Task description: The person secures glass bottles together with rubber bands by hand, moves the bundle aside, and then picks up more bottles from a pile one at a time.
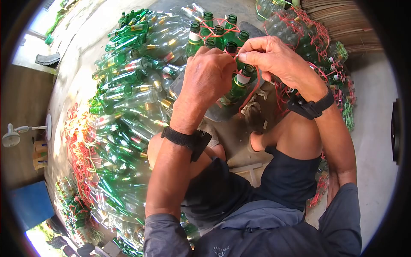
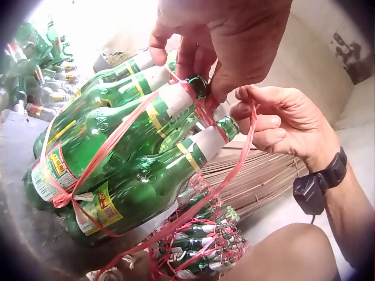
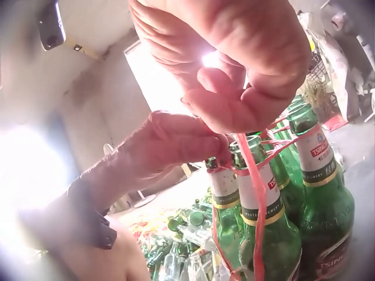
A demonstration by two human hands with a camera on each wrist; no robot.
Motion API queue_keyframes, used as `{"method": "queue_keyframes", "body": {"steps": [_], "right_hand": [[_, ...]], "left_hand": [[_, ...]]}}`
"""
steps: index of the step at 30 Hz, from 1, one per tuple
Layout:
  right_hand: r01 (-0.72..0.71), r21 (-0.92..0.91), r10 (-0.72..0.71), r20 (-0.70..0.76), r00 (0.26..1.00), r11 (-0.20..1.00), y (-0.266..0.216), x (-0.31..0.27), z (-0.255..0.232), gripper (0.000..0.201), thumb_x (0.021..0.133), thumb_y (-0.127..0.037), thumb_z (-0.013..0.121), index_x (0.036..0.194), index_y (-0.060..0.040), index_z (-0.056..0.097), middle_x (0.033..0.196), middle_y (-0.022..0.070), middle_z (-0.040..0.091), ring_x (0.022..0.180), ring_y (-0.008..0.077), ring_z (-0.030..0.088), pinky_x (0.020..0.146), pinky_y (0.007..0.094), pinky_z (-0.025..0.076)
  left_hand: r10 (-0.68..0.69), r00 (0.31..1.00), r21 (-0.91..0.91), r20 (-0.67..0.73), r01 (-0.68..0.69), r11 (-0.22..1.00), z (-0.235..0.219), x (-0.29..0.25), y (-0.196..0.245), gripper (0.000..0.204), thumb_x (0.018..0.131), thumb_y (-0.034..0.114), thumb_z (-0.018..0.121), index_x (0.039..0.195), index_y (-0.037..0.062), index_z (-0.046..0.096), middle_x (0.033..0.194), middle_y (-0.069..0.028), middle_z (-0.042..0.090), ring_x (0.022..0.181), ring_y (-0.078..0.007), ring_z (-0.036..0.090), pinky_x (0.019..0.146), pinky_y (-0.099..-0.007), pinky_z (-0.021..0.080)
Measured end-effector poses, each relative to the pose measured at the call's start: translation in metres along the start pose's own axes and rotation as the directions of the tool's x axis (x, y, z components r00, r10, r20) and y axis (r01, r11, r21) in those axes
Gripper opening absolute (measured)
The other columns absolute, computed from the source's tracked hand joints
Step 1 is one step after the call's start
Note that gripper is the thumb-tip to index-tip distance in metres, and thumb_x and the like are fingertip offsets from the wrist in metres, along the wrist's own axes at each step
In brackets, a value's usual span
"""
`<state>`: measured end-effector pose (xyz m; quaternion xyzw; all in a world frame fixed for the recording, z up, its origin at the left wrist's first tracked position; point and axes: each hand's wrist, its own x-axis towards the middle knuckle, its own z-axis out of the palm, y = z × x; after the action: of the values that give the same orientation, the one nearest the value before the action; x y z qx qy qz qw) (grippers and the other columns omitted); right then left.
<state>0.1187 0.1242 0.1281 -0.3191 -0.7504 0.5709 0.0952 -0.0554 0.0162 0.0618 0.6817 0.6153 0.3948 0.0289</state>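
Note:
Several green bottles (image 1: 239, 81) (image 2: 111, 140) (image 3: 325, 199) stand in a tight group, red plastic twine (image 2: 234, 170) (image 3: 256, 205) looped round their necks and lower down round their bodies. At the near necks, the left hand (image 1: 209, 75) (image 2: 228, 41) (image 3: 164, 143) pinches the twine between curled fingers and thumb. Close beside it, the right hand (image 1: 278, 62) (image 2: 287, 120) (image 3: 234, 64) pinches a strand between thumb and forefinger, and a length of it hangs down in front of the bottles.
A large pile of loose green and clear bottles (image 1: 128, 85) lies to the left, with a heap of red twine (image 1: 79, 150) beside it. More tied bottles (image 1: 299, 34) are at the upper right, near a bundle of thin sticks (image 1: 342, 21). A white fan (image 1: 13, 135) stands far left.

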Motion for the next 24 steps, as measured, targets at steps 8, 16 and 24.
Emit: {"method": "queue_keyframes", "body": {"steps": [8, 16, 24], "right_hand": [[-0.032, 0.102, 0.031, 0.018, 0.999, 0.994, 0.0, 0.014, -0.002, 0.022, 0.096, -0.02, 0.064, 0.096, 0.0015, 0.069, 0.075, 0.0031, 0.065, 0.046, 0.0076, 0.052, 0.042, 0.0246, 0.042], [0.05, -0.448, -0.094, -0.076, 0.993, 0.893, -0.002, 0.016, 0.003, 0.017, 0.089, -0.014, 0.063, 0.09, 0.0022, 0.068, 0.079, 0.0144, 0.071, 0.054, 0.021, 0.065, 0.053, 0.0384, 0.052], [0.213, -0.771, -0.428, -0.084, 0.9, 0.6, 0.014, 0.026, 0.009, 0.012, 0.08, -0.01, 0.066, 0.088, -0.0016, 0.071, 0.086, 0.0225, 0.071, 0.087, 0.0433, 0.069, 0.077, 0.0512, 0.054]], "left_hand": [[-0.082, 0.993, -0.069, 0.089, 0.088, 0.994, -0.003, 0.007, -0.004, 0.016, 0.089, 0.015, 0.065, 0.091, 0.0067, 0.078, 0.086, -0.0133, 0.073, 0.084, -0.0308, 0.067, 0.078, -0.0405, 0.053], [-0.09, 0.985, -0.201, 0.144, 0.119, 0.972, 0.001, 0.009, -0.013, 0.02, 0.088, 0.013, 0.062, 0.09, -0.0023, 0.074, 0.076, -0.0197, 0.07, 0.07, -0.0268, 0.071, 0.069, -0.0397, 0.053], [-0.096, 0.984, -0.213, 0.149, 0.127, 0.969, 0.002, 0.01, -0.014, 0.02, 0.089, 0.014, 0.062, 0.09, -0.0035, 0.073, 0.071, -0.0166, 0.067, 0.065, -0.0218, 0.064, 0.066, -0.0375, 0.051]]}}
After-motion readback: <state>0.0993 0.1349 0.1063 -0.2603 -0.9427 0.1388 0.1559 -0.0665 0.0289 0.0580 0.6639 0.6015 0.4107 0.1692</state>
